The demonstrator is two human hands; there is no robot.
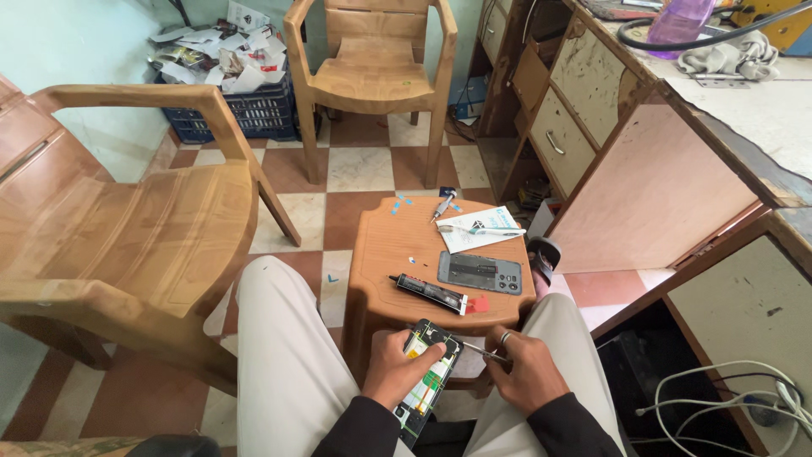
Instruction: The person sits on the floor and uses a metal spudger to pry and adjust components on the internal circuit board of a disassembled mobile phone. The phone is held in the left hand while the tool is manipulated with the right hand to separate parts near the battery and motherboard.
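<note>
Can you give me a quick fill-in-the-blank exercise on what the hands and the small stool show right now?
1. The left hand grips an opened ____ with its insides exposed.
2. The right hand holds thin metal ____ against that device.
3. The black glue tube with a red cap lies on the brown plastic ____.
4. The grey phone back cover lies to the ____ of the tube.

Missing words: phone; tweezers; stool; right
</note>
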